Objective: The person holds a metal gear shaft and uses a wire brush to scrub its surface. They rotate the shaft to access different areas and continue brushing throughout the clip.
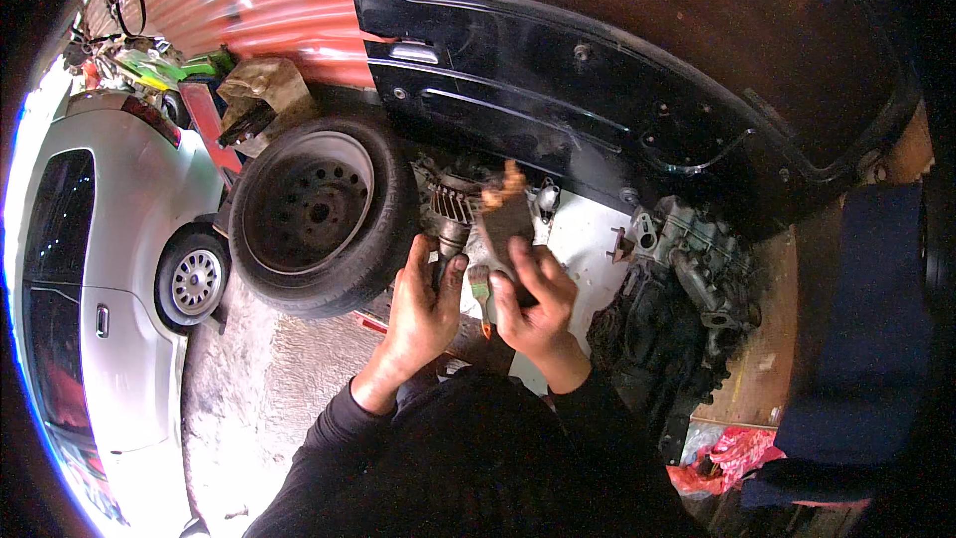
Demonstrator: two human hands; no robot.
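Note:
In the middle, my left hand (423,309) is closed around the dark end of a metal part with a grey cylindrical section and a ribbed top (451,219). My right hand (538,304) pinches a dark brown flat piece (508,229) with a ragged orange-brown upper end. Motion smears this piece, so its kind is unclear. It is close beside the metal part, and I cannot tell whether they touch. Just below, between my hands, lies a small paintbrush (483,291) with a greenish head and an orange handle tip.
A wheel with tyre (398,229) lies left of my hands. Greasy engine parts (687,269) crowd the right, beside a white surface (588,224). A black vehicle panel (558,70) stands ahead. The silver car (129,239) is far left; red plastic bags (732,463) lie lower right.

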